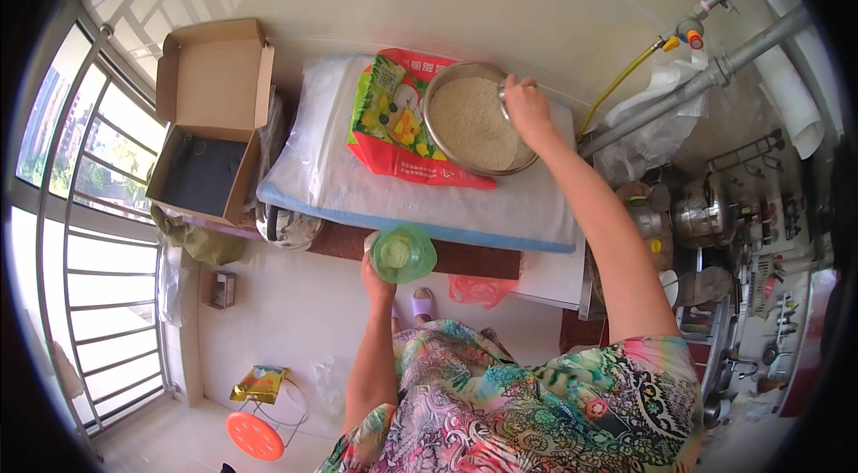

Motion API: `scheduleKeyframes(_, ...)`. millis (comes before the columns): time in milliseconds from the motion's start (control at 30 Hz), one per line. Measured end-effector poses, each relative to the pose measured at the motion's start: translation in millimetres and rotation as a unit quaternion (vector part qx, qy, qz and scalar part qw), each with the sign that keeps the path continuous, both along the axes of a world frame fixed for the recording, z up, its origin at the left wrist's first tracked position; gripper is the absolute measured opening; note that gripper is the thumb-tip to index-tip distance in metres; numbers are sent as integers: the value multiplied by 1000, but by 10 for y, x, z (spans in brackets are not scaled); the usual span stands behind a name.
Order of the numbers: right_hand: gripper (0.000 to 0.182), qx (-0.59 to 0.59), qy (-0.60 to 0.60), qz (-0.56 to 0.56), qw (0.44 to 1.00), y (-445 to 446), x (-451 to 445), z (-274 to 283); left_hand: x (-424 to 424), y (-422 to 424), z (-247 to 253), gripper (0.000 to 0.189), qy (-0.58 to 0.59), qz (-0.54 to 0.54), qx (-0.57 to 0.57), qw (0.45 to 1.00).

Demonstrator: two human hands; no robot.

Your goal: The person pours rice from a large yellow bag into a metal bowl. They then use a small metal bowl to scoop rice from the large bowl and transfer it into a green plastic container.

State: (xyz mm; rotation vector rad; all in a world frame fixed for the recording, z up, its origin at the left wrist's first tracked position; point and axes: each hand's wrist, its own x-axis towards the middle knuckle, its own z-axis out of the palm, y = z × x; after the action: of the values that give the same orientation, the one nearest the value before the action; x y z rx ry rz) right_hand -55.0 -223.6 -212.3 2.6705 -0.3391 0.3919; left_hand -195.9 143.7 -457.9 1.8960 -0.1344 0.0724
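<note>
My left hand [379, 284] holds a translucent green plastic container [421, 257], either a cup or a funnel, in front of the counter. Pale powder [395, 253] lies in its middle. My right hand [528, 109] is at the right rim of a round stainless steel bowl [448, 156], gripping a small metal cup or scoop [503, 101], mostly hidden by the fingers. Beige, flour-like powder [472, 117] fills much of the bowl. Under the bowl's left side lies a red and green printed plastic bag [387, 117], which bears writing.
Clear plastic sheeting with a blue edge [429, 223] covers the surface beneath the bowl. An open cardboard box [213, 81] stands left, near a lidded metal pot [293, 231]. A yellow hose [617, 83] and metal pipes [684, 87] run at right. An orange stool [255, 436] is behind left.
</note>
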Motion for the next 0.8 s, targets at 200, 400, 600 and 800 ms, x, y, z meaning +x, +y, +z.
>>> scheduleKeyframes(200,42,318,22,-19,948,140,197,-274,-48,-6,13,37,44,10,-9,999)
scheduleKeyframes(400,64,729,-70,-143,666,-32,45,-475,-45,-39,62,38,81,15,1,997)
scheduleKeyframes(600,72,813,-54,-162,556,-85,-108,-546,-39,-27,96,36,27,6,-4,1000)
scheduleKeyframes(800,67,804,-87,-133,573,14,-173,-407,-57,-36,204,35,38,5,1,999)
